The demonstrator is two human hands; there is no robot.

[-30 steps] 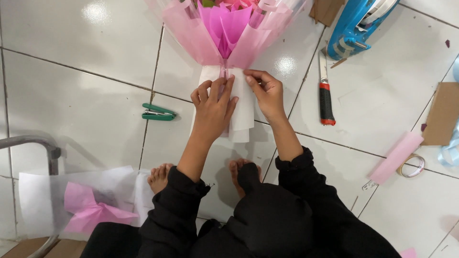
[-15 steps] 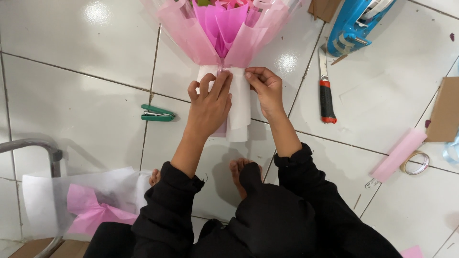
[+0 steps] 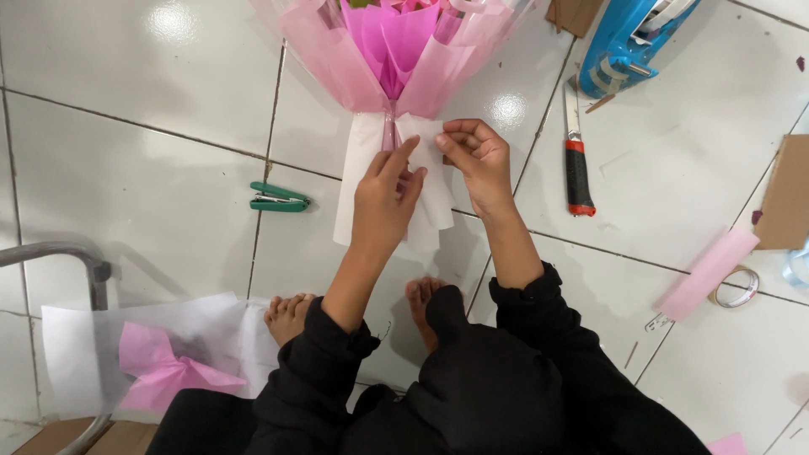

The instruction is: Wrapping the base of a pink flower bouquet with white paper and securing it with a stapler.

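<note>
Head view, a tiled floor:

— What lay left of the hands?

— Well to the left of the left hand (image 3: pixel 383 198) sat a small green stapler (image 3: pixel 278 198), hard and glossy, on the shiny white floor tiles (image 3: pixel 160 177). Nearer the person's knees, a crumpled sheet of white paper (image 3: pixel 76 345) carried a soft pink scrap (image 3: pixel 164 371).

— And the hands themselves?

— The left hand lay flat, fingers extended, pressing the white paper wrap (image 3: pixel 358 177) at the bouquet's stem end. Just above both hands, the pink wrapping (image 3: pixel 396 50) flared out, thin and translucent. The right hand (image 3: pixel 476 156) was curled, thumb and forefinger pinched on the wrap's right edge.

— How would that fold be done well?

— By judgement: the flat palm should hold the paper taut against the stem while the pinching fingers draw the flap snug, without creasing the soft sheet.

— And to the right?

— Beside the right hand lay a utility knife (image 3: pixel 577 160) with a red and black handle; farther off, a blue tape dispenser (image 3: pixel 628 42), a pale pink strip (image 3: pixel 708 274), a ring of clear tape (image 3: pixel 737 286) and brown cardboard (image 3: pixel 788 194).
</note>
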